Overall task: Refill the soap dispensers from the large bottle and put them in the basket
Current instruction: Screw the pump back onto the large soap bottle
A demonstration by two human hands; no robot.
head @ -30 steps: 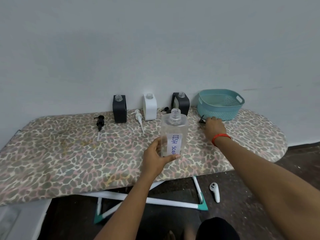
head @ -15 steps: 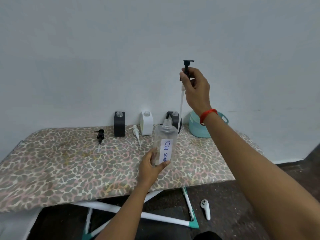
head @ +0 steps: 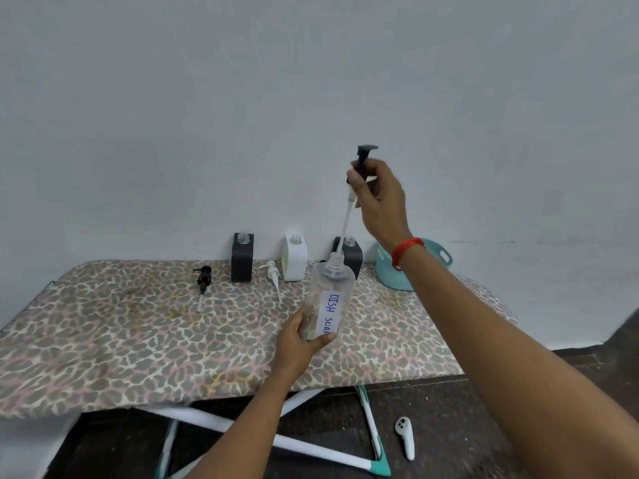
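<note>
My left hand (head: 297,344) grips the base of the large clear bottle (head: 330,299) labelled "DISH SOAP", upright on the board. Above it my right hand (head: 380,198) pinches a black pump head (head: 363,160); its long clear tube (head: 345,226) reaches down to the bottle's open neck. Against the wall stand three open dispensers: a black one (head: 242,257), a white one (head: 295,259), and another black one (head: 352,255) partly hidden behind the bottle. The teal basket (head: 439,257) sits at the right, mostly hidden by my right forearm.
A black pump (head: 203,280) and a white pump (head: 274,274) lie on the leopard-print ironing board (head: 138,333). A white controller (head: 405,437) lies on the dark floor beside the board's white and teal legs (head: 373,440).
My right hand picked the black pump up from beside the basket, lifted it high, then lowered it so its tube meets the large bottle's neck. My left hand kept hold of the bottle.
</note>
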